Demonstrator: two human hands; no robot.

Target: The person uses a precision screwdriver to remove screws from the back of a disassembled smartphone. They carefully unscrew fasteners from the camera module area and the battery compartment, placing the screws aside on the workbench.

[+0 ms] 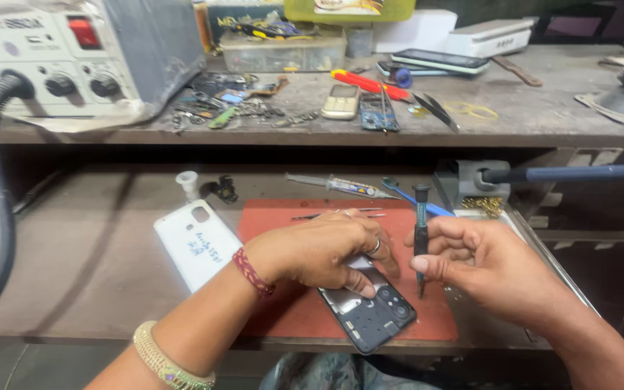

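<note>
Head view is looking down on a lower counter point(74, 289) where a red work mat point(283, 217) is lying. The left hand point(319, 249) is pressing down, fingers curled, on an opened phone point(370, 314) that is lying back-up on the mat's near edge, its inner frame and camera cluster showing. The right hand point(482, 263) is closed around a slim dark screwdriver point(421, 238), holding it upright with the tip pointing down at the mat just right of the phone; whether the tip is touching anything cannot be made out.

A white back cover point(196, 245) is lying beside the left wrist, partly off the mat. Behind the hands a syringe-like tube point(341, 186), a blue prying tool point(409, 196) and thin tweezers point(326, 214) are resting.

The phone is looking light, stiff and flat, and with its cover off it is likely fragile: exposed lenses and board would mark easily. It is best held by the outer frame edges, palm steadying it against sliding. The screwdriver is thin and light; a fingertip pinch on its shaft with a finger at the cap would suit it.

On the upper shelf point(529, 115) a grey rework station point(74, 58), spare phones and a red-handled screwdriver point(370, 84) are sitting.
</note>
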